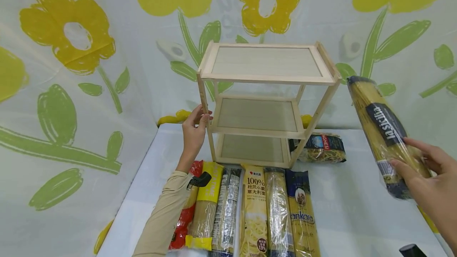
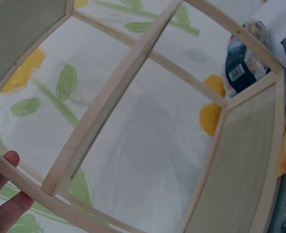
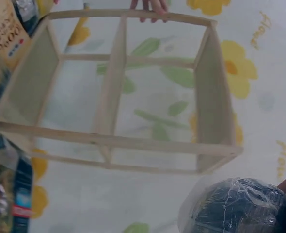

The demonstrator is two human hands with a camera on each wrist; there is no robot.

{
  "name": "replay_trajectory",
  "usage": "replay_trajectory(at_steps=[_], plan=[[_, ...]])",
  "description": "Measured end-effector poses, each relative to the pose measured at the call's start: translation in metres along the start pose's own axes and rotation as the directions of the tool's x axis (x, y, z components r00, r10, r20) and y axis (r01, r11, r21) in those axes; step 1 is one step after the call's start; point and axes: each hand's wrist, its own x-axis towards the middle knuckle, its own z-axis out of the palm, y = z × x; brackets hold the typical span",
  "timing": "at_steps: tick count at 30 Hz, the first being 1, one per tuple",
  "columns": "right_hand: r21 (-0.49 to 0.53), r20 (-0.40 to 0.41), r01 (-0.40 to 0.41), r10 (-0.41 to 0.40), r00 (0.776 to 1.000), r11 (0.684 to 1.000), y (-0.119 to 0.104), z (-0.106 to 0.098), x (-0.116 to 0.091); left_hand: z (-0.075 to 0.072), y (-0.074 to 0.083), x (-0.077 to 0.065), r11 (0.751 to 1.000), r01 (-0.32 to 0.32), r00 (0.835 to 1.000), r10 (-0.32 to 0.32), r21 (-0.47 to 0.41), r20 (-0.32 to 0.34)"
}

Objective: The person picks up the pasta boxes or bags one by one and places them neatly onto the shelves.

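A three-tier wooden shelf [image 1: 267,62] stands toward the back of the white table. With thumb and fingers my left hand [image 1: 195,124] grips its front left post, close to the middle tier; the left wrist view shows those fingertips [image 2: 12,158] around the wood. Out to the right of the shelf, my right hand [image 1: 432,169] holds a pack of la sicilia spaghetti [image 1: 387,134], raised and tilted, thumb on one side and fingers on the other. In the right wrist view only the wrapped end of the spaghetti pack [image 3: 240,206] shows.
Several pasta packs lie in a row before the shelf, among them a yellow-banded pack [image 1: 207,205], a 100% pack [image 1: 254,209] and an ankara pack [image 1: 302,217]. An AGNESI pasta bag [image 1: 323,148] lies by the shelf's right rear. A flowered cloth [image 1: 143,50] hangs behind.
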Motion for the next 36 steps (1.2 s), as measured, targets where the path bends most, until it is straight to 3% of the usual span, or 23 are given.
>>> replay_trajectory(at_steps=[4,11,14,24,31,36], plan=[[0.031,-0.074,0.087,-0.085,0.994,0.996,-0.019,-0.007,0.014,0.000,0.000,0.000,1.000,0.008,1.000,-0.008,0.004,0.002],[-0.003,-0.118,0.075,-0.075,0.990,0.997,-0.057,-0.017,0.031,0.001,0.000,-0.001,1.000,0.006,1.000,-0.006,-0.003,0.010],[0.011,-0.128,0.110,-0.108,0.986,0.994,-0.069,-0.019,0.041,0.001,0.001,-0.001,1.000,0.006,1.000,-0.006,0.001,0.008],[0.005,0.035,0.156,-0.156,0.987,0.988,-0.127,-0.018,0.084,0.000,-0.001,-0.001,1.000,0.014,1.000,-0.014,-0.014,-0.007],[0.099,0.047,0.259,-0.264,0.963,0.961,-0.165,-0.004,0.106,-0.001,-0.002,-0.001,1.000,0.004,1.000,-0.004,-0.011,-0.005],[0.078,0.102,0.239,-0.246,0.964,0.968,-0.185,0.011,0.123,-0.002,-0.002,-0.001,1.000,0.008,1.000,-0.008,-0.007,-0.001]])
